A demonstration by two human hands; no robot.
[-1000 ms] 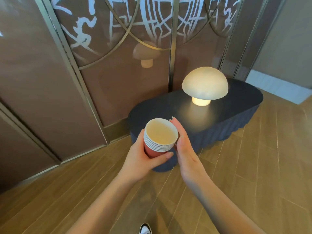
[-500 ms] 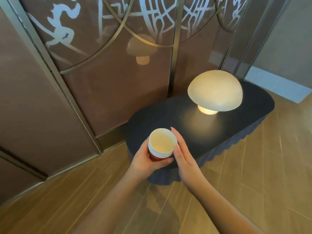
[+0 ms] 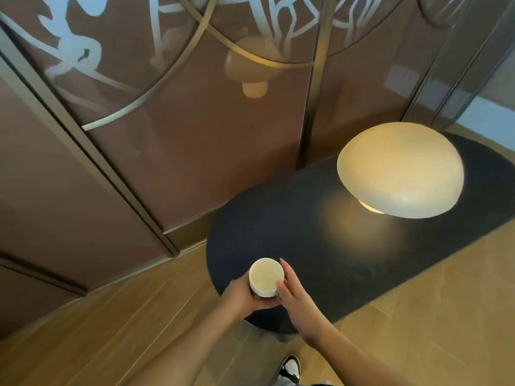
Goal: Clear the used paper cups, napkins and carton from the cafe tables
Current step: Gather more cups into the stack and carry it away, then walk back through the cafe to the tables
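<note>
At the near edge, the toe of a black-and-white shoe (image 3: 291, 368) is seen on the wooden floor (image 3: 418, 316). Just beyond it, a stack of paper cups (image 3: 266, 277) is held upright over the near left end of a dark oval table (image 3: 320, 240). The stack is wrapped from the left and below by the left hand (image 3: 241, 299), which is closed around its side. The right hand (image 3: 295, 293) is laid flat against the stack's right side, fingers extended and not curled around it. The inside of the top cup is seen to be pale, and the stack's lower part is hidden by the hands. Farther right on the table, a lit mushroom-shaped lamp (image 3: 400, 169) is stood, well apart from the cups. Behind the table, brown glass panels (image 3: 195, 149) with metal frames and white figures are seen, and the lamp is reflected in them.
</note>
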